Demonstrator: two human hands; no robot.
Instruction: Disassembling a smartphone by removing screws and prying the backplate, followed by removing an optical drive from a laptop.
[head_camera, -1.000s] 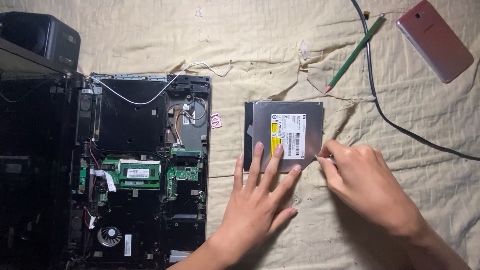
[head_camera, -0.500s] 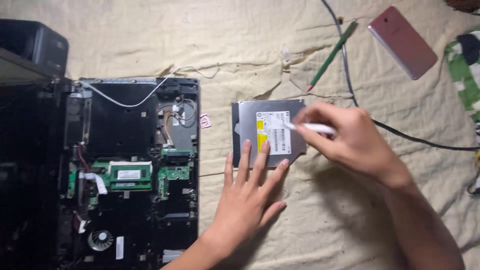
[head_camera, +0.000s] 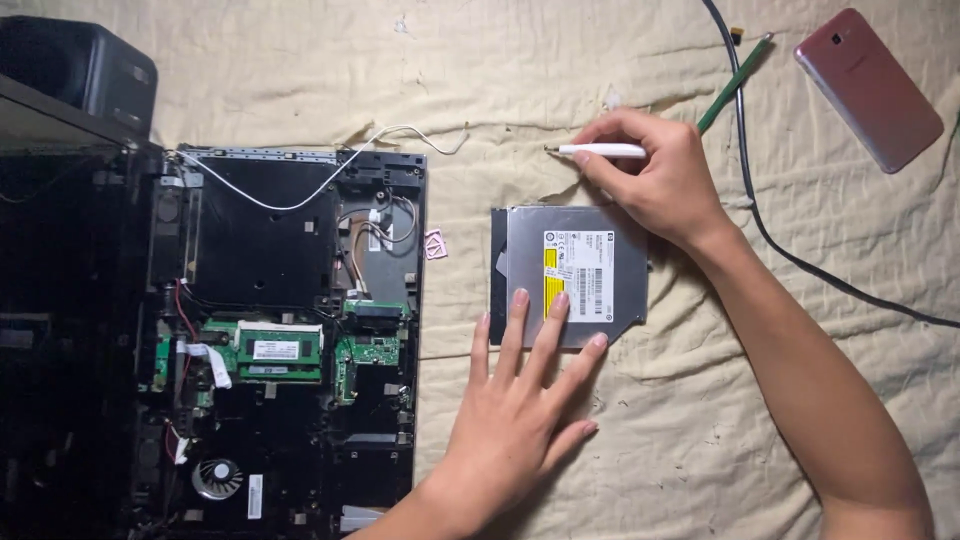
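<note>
A wrinkled cream cloth (head_camera: 300, 80) covered the whole work surface, creased and lightly stained in places. The light was warm and dim, leaving the left edge in deep shadow. A black box-like unit (head_camera: 75, 65) sat in the upper left corner, and a black cable (head_camera: 790, 255) trailed across the cloth at right.

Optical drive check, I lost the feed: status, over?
Left hand flat, fingertips pressing optical drive. Right hand grips white screwdriver above it. Nothing on the drive's top besides fingers.
</note>
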